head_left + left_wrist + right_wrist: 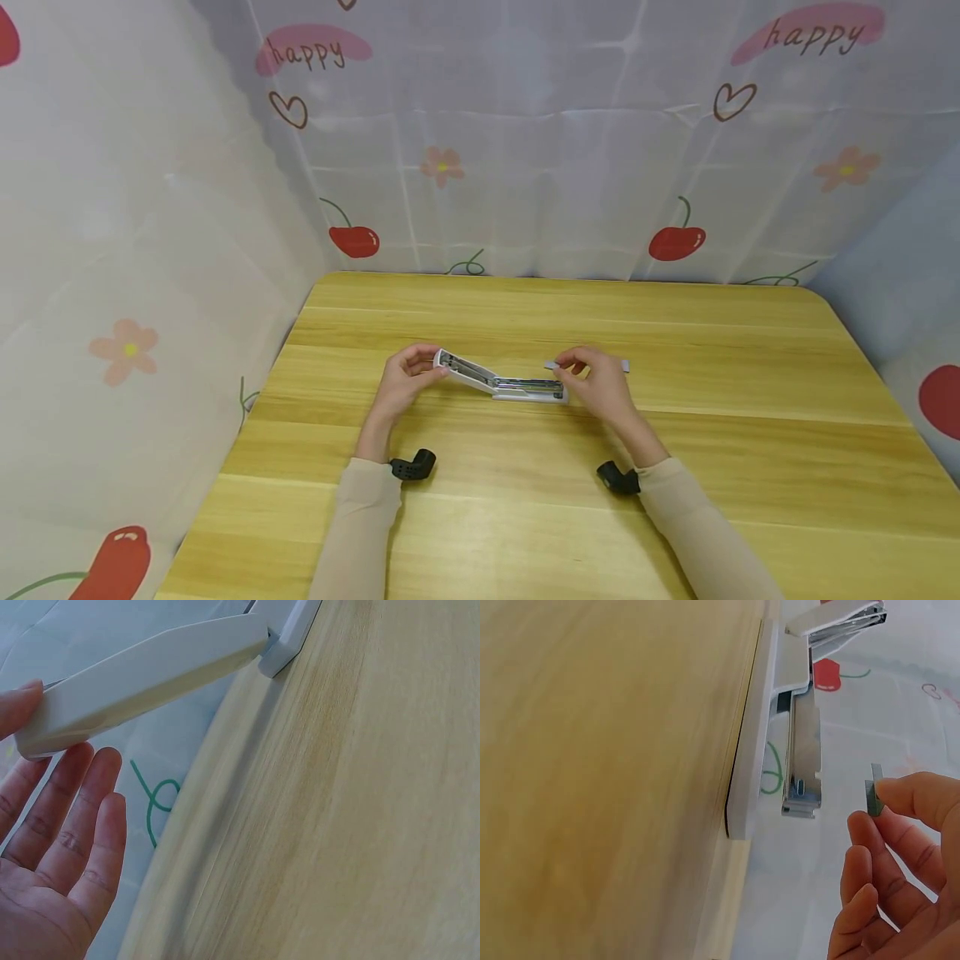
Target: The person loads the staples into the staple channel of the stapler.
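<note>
A white stapler (531, 397) is spread wide, its base on the table and its upper arm (150, 679) tilted up to the left. My left hand (402, 379) pinches the end of that arm between thumb and fingers, as the left wrist view shows. Along the base runs the metal staple channel (805, 750), exposed from above. Between thumb and forefinger, my right hand (600, 385) pinches a short strip of staples (874, 793). The strip is held apart from the channel's front end, just above it in the head view.
Behind the right hand a small pale grey piece (625, 365) shows on the wooden table (480, 517), partly hidden. A printed cloth (540, 192) hangs along the table's far edge and left side. Black wrist cameras (414, 465) sit on both forearms.
</note>
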Action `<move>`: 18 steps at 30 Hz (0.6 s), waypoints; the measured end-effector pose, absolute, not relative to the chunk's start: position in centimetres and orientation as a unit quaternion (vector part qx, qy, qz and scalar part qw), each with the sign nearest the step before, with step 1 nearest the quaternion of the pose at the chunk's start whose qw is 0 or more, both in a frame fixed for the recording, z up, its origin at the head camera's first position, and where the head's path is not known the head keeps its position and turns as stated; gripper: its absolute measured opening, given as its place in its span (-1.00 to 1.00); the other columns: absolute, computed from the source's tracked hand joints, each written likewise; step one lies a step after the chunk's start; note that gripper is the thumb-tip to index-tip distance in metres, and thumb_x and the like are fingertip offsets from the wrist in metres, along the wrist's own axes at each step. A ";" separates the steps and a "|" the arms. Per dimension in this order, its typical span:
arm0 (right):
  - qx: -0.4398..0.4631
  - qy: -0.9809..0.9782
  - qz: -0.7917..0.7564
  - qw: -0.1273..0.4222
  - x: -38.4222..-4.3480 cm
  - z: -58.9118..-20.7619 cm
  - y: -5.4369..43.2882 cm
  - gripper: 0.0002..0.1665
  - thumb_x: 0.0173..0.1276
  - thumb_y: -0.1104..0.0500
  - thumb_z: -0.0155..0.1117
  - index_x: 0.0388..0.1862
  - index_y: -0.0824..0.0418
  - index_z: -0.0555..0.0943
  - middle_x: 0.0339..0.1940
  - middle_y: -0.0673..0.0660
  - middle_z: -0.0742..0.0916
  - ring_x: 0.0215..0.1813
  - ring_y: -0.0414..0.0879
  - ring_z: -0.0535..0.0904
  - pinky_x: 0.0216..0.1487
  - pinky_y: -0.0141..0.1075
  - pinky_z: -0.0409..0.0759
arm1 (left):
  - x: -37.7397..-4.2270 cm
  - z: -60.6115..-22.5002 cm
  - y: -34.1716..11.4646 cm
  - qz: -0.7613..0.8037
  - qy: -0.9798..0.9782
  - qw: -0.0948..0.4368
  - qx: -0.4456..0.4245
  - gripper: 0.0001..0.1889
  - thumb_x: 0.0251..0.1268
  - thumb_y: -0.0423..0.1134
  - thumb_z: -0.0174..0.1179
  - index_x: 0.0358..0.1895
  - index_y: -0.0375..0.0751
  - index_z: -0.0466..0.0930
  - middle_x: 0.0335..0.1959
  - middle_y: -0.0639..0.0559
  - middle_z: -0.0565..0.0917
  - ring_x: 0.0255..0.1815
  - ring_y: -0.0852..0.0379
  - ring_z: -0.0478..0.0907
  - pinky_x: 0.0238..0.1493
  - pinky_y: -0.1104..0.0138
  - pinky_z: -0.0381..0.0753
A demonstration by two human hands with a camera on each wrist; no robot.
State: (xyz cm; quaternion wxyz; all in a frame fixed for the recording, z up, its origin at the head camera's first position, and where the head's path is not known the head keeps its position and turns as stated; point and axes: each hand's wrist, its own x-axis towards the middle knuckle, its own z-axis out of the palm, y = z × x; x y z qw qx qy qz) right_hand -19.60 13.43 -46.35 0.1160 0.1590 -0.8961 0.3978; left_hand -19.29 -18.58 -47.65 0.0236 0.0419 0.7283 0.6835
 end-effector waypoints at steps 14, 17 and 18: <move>0.193 -0.907 0.366 0.079 -19.6 -46.5 11.5 -0.91 0.23 0.20 0.41 -0.29 0.18 0.72 -0.35 0.07 0.76 -0.32 -0.06 0.58 -0.30 -0.25 0.51 | -19.4 -47.7 -18.8 0.687 0.725 0.038 0.035 -0.58 0.20 -0.48 0.30 0.15 -0.46 0.50 -0.15 0.07 0.61 -0.17 0.16 0.57 -0.13 0.32 0.63; 0.195 -0.908 0.363 0.072 -19.7 -46.5 11.3 -0.92 0.23 0.21 0.42 -0.30 0.18 0.72 -0.34 0.07 0.76 -0.33 -0.07 0.58 -0.31 -0.26 0.53 | -19.4 -47.7 -18.8 0.685 0.726 0.038 0.034 -0.58 0.20 -0.47 0.31 0.14 -0.46 0.50 -0.16 0.08 0.61 -0.16 0.14 0.58 -0.12 0.33 0.63; 0.194 -0.909 0.362 0.070 -19.8 -46.6 11.2 -0.92 0.23 0.21 0.42 -0.30 0.17 0.73 -0.33 0.07 0.76 -0.33 -0.07 0.59 -0.31 -0.26 0.53 | -19.4 -47.7 -18.7 0.685 0.727 0.038 0.034 -0.58 0.20 -0.47 0.31 0.13 -0.46 0.51 -0.16 0.08 0.62 -0.16 0.15 0.58 -0.13 0.35 0.63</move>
